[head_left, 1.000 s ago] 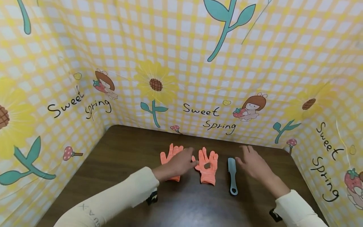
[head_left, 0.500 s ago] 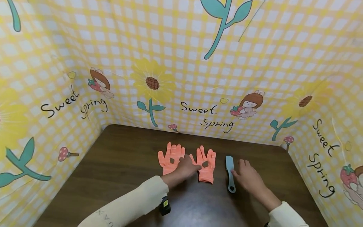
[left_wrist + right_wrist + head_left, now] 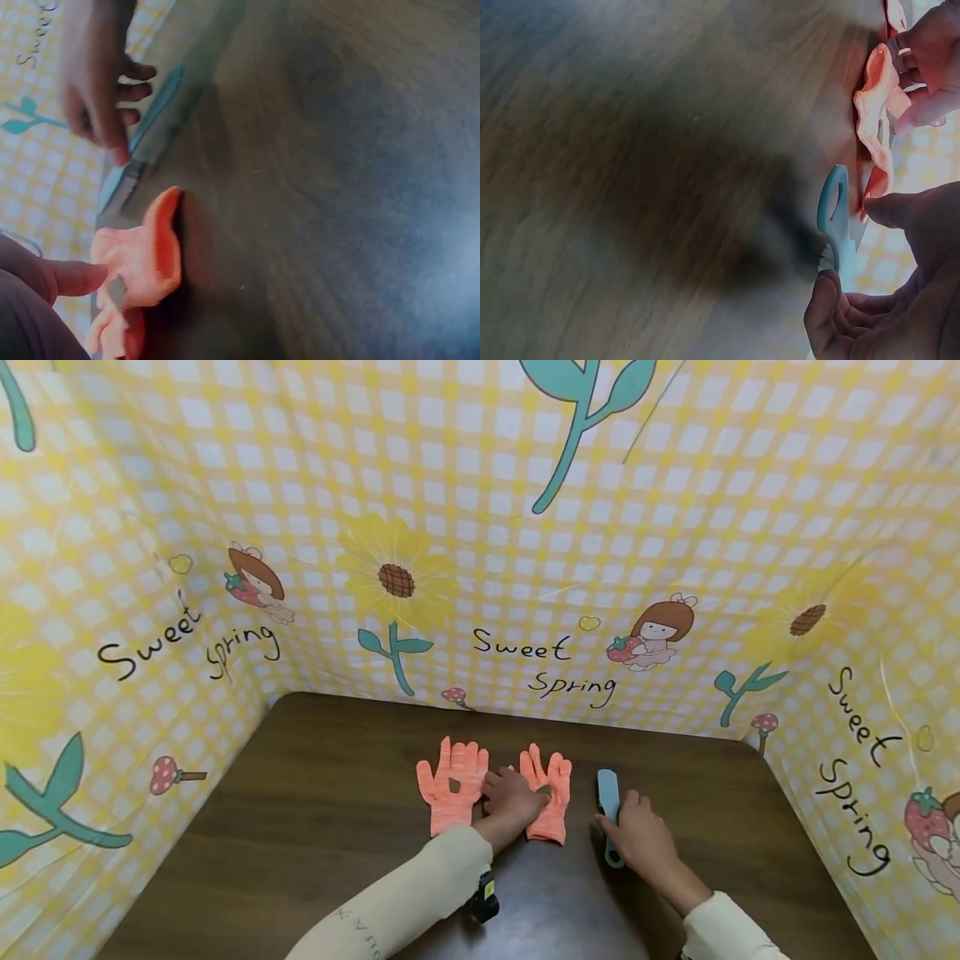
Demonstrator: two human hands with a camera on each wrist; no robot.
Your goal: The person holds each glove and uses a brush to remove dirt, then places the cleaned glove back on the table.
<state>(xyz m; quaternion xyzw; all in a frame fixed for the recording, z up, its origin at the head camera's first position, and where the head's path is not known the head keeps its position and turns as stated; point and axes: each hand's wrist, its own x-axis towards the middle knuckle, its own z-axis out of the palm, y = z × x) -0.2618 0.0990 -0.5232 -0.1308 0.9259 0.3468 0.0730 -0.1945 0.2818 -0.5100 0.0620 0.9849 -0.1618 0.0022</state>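
Observation:
Two orange knit gloves lie side by side on the dark wooden table, each with a grey patch on the palm. My left hand [image 3: 513, 797] is over the left side of the right-hand glove [image 3: 555, 814]. Its thumb overlaps that glove's palm in the left wrist view. The other glove [image 3: 452, 802] lies just left of the hand. A light-blue brush [image 3: 608, 787] with a holed handle and pale bristles [image 3: 826, 257] lies to the right. My right hand [image 3: 643, 835] reaches over it, bent fingers at one side. The thumb stands a little apart from the brush in the right wrist view.
The brown table [image 3: 337, 760] stretches to both sides and in front of the gloves. A yellow checked cloth [image 3: 480, 568] printed with flowers and lettering rises at the back, left and right edges.
My left hand has moved right, from over the left glove to the right-hand one, uncovering the left glove. My right hand has come in leftward and down over the brush.

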